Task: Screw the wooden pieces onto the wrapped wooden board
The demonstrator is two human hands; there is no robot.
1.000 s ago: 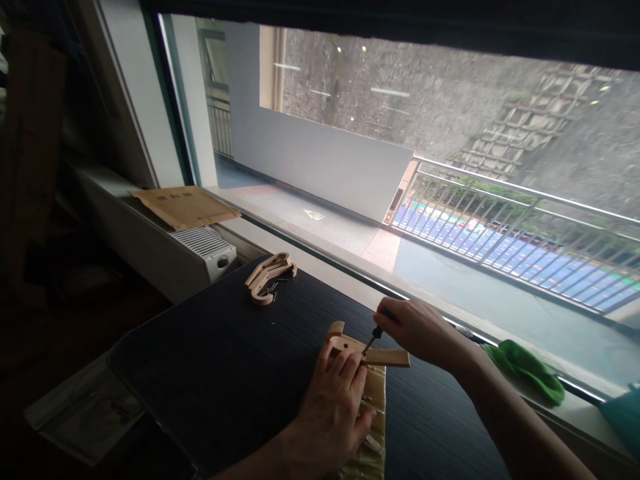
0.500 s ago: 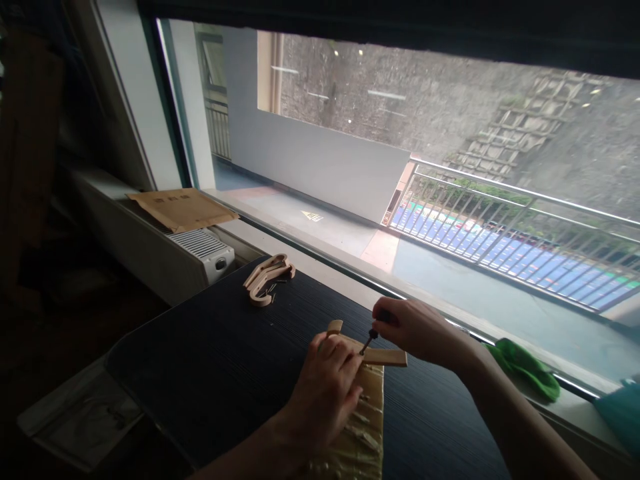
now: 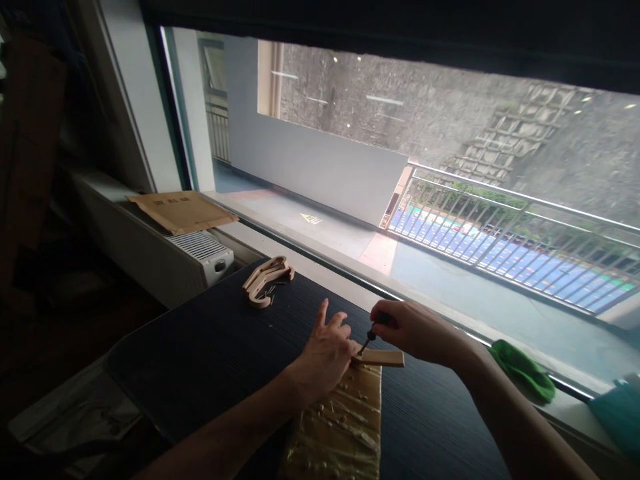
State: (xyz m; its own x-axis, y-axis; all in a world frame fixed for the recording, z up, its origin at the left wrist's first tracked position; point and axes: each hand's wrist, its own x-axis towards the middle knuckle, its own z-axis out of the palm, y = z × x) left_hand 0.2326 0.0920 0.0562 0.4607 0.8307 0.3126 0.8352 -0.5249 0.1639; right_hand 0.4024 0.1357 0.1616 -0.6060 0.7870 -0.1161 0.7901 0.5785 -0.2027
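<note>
My right hand [image 3: 407,330] is wrapped around the dark handle of a screwdriver [image 3: 370,335]. The tool slants down to the left, its tip on a pale wooden hook [image 3: 383,359]. Next to that tip, my left hand [image 3: 325,350] closes on the hook with its near fingers, while its outer fingers are raised and spread. The hook's left, curved end is hidden behind this hand. Beneath it lies a block wrapped in yellowish, wrinkled clear plastic [image 3: 345,427]. Further back on the table are more curved wooden hooks [image 3: 267,277] with several small screws [image 3: 270,292] beside them.
The dark table [image 3: 200,360] borders a window sill along its far side. A green cloth [image 3: 523,373] lies on the sill at right, near a teal object [image 3: 617,413]. At left, a brown envelope [image 3: 185,210] rests on a white vented unit [image 3: 200,247].
My left hand has shifted up from lying flat over the hook, lifting its outer fingers and uncovering more of the wrapped block. The right hand keeps the screwdriver in nearly the same place.
</note>
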